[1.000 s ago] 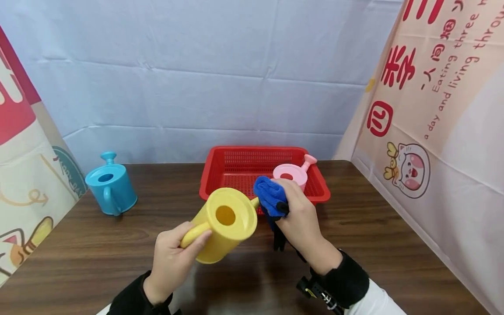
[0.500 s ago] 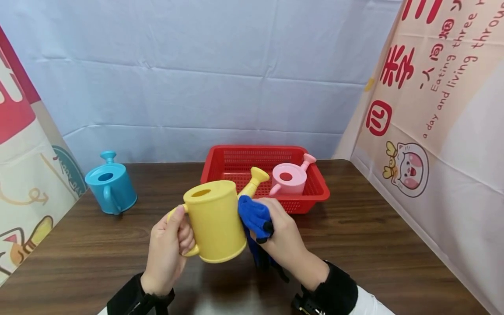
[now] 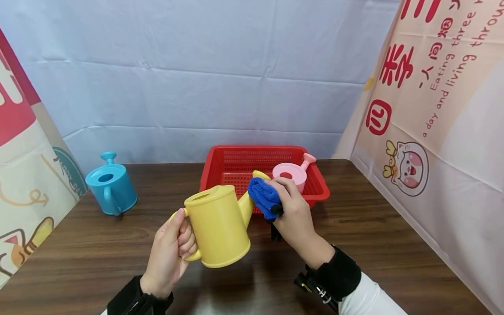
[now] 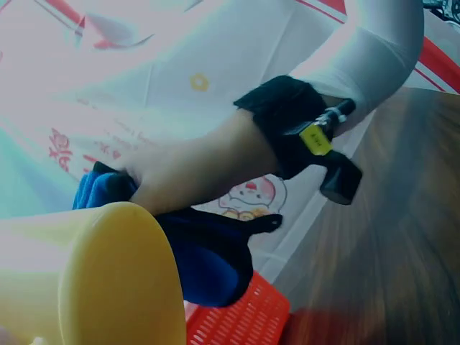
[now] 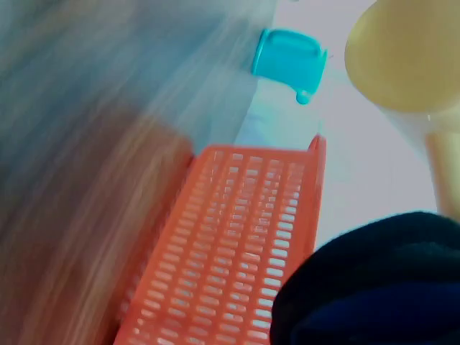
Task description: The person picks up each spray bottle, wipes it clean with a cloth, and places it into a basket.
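A yellow watering can (image 3: 218, 227) is held up above the table, its body upright and its spout pointing right. My left hand (image 3: 173, 249) grips its handle with curled fingers. In my right hand (image 3: 295, 214) is a bunched blue cloth (image 3: 264, 197) with black edging, pressed against the upper spout. Only the rim of the spout's head shows above the cloth. Seen from the left wrist, the loose part of the cloth (image 4: 205, 273) hangs below the right hand, with a black loop at its edge. The can's base (image 4: 126, 280) fills that view's lower left.
Behind the hands stands a red perforated basket (image 3: 256, 151) with a pink watering can (image 3: 300, 175) in its right side. A blue watering can (image 3: 112, 190) stands on the wooden table (image 3: 71, 245) at the left. A pale sheet (image 3: 189, 78) hangs behind.
The yellow can has turned from tipped toward the head camera to upright. The cloth moved down and left to the can's side, then back up along the spout.
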